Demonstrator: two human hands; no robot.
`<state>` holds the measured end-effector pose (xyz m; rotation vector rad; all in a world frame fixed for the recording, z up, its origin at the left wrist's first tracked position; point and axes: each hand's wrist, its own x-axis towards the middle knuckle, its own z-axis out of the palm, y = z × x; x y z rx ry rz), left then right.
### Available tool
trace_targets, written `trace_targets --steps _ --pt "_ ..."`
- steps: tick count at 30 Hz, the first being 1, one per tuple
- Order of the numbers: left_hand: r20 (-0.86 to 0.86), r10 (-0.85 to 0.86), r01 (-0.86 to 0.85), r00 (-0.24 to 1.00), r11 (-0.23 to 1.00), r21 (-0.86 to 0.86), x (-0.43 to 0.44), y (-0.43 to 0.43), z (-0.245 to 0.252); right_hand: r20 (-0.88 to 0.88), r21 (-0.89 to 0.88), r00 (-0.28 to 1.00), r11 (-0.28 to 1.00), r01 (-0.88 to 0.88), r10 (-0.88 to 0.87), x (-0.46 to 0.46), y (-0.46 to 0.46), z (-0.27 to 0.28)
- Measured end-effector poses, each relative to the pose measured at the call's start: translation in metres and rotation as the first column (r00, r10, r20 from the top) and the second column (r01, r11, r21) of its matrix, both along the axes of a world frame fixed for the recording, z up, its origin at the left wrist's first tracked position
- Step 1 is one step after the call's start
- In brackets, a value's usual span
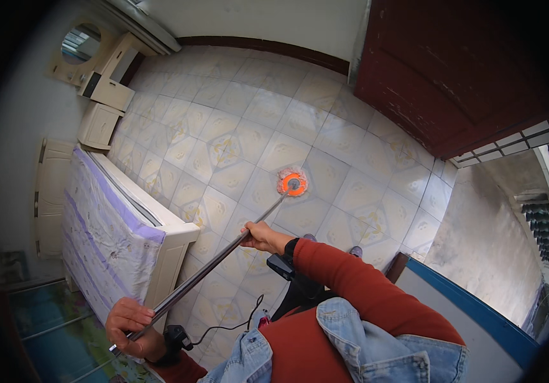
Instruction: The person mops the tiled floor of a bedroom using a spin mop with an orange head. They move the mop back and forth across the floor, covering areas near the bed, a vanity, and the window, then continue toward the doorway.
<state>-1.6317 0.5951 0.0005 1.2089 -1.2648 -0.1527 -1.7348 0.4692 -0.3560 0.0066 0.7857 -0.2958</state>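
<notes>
A mop with a metal pole point(207, 264) slants across the view from lower left to the middle of the floor. Its round head point(292, 182), an orange disc fringed with pinkish fibres, rests on the tiles. My left hand point(133, 328) grips the pole near its top end, close to the bed's corner. Farther down the shaft, my right hand point(260, 236) is closed around it. Both wrists wear dark straps with small black devices; a cable runs from the left one.
A pale bed frame point(178, 239) with a purple-and-white mattress point(111, 230) stands at left. Beyond are a nightstand point(99, 125) and a dressing table with a round mirror point(81, 43). A dark red door point(447, 67) stands at upper right, beside a doorway to a concrete floor point(485, 239).
</notes>
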Motion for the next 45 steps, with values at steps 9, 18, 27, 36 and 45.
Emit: trace_targets --steps 9,18,27,36,45 --pt "-0.357 -0.283 0.363 0.89 0.914 0.182 -0.076 -0.068 -0.08 -0.342 0.095 0.878 0.918 0.386 -0.334 -0.221 0.043 -0.069" --pt "-0.637 -0.502 0.809 0.585 0.303 0.504 -0.308 -0.058 -0.203 -0.716 -0.03 0.353 0.531 0.847 -0.602 -0.578 0.122 -0.206" --pt "-0.673 -0.288 0.7 0.681 0.525 0.484 -0.212 -0.021 -0.175 -0.551 0.035 0.492 0.57 0.821 -0.675 -0.48 0.118 -0.118" --pt "-0.33 -0.247 0.339 0.911 0.904 0.26 -0.02 0.048 0.014 0.021 0.19 0.94 0.924 0.331 -0.341 -0.2 0.108 0.038" --pt "-0.248 -0.199 0.25 0.948 0.948 0.197 -0.057 0.053 -0.004 0.049 0.241 0.974 0.949 0.204 -0.222 -0.171 0.136 0.008"
